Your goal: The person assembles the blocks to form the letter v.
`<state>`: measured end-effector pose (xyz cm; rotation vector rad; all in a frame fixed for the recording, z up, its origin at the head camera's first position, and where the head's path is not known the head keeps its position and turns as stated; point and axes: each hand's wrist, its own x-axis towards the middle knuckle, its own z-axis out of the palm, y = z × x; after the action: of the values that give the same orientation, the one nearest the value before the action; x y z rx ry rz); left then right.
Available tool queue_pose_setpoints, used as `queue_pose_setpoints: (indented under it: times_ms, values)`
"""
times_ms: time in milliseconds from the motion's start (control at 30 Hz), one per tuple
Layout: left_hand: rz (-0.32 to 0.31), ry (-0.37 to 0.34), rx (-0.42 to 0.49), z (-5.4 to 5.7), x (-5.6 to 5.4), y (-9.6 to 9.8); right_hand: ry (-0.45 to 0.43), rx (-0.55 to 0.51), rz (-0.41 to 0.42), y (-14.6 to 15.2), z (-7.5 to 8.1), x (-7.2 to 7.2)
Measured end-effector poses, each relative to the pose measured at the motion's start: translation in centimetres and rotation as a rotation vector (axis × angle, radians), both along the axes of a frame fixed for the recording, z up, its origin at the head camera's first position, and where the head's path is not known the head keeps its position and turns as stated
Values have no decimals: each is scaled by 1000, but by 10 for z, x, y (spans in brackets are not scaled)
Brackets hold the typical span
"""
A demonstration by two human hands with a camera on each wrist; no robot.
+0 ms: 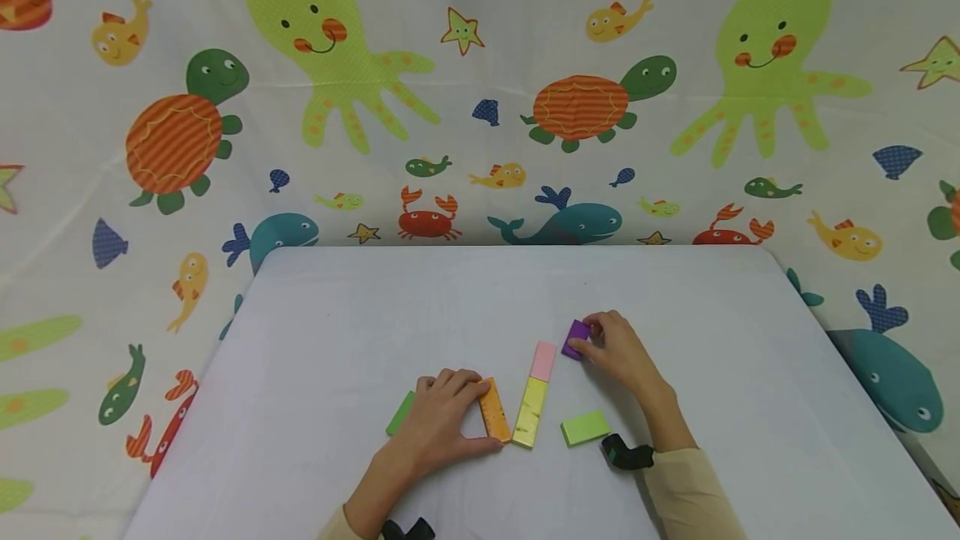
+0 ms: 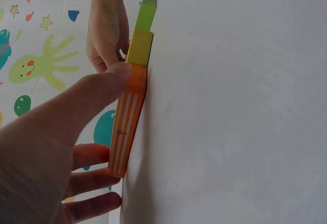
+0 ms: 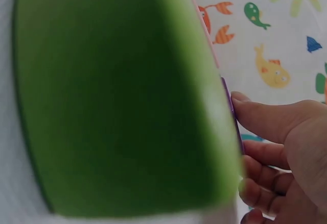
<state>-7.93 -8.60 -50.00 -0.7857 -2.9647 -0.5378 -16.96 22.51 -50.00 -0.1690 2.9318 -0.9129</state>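
My left hand (image 1: 442,419) grips an orange block (image 1: 495,412) lying on the table, thumb at its near end and fingers at the far end. White stripes run along the block's side in the left wrist view. Further right, my right hand (image 1: 622,354) pinches a small purple block (image 1: 573,338) between thumb and fingers. Between the hands a yellow block (image 1: 530,413) meets the orange one at the near corner. A pink block (image 1: 543,362) continues the yellow one's line away from me, and the purple block is just right of its far end.
A light green block (image 1: 585,428) lies right of the yellow one, close to the black wrist camera (image 1: 627,452). Another green block (image 1: 400,413) is partly hidden behind my left hand. White cloth covers the table (image 1: 337,307); a sea-animal curtain (image 1: 465,98) hangs behind it.
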Motion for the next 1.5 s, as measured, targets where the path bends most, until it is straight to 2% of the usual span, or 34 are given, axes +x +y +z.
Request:
queue_pose_setpoints:
  times_ms: [833,1333,1500]
  values:
    - [5,-9,-28,1,0,0,-45,-24,-34,-9,4,-9]
    - [3,1,-30,0,-1,-1,-27,-41,-46,-18,2,-11]
    - [2,0,-29,0,-1,-1,10,-39,-35,-21,0,-10]
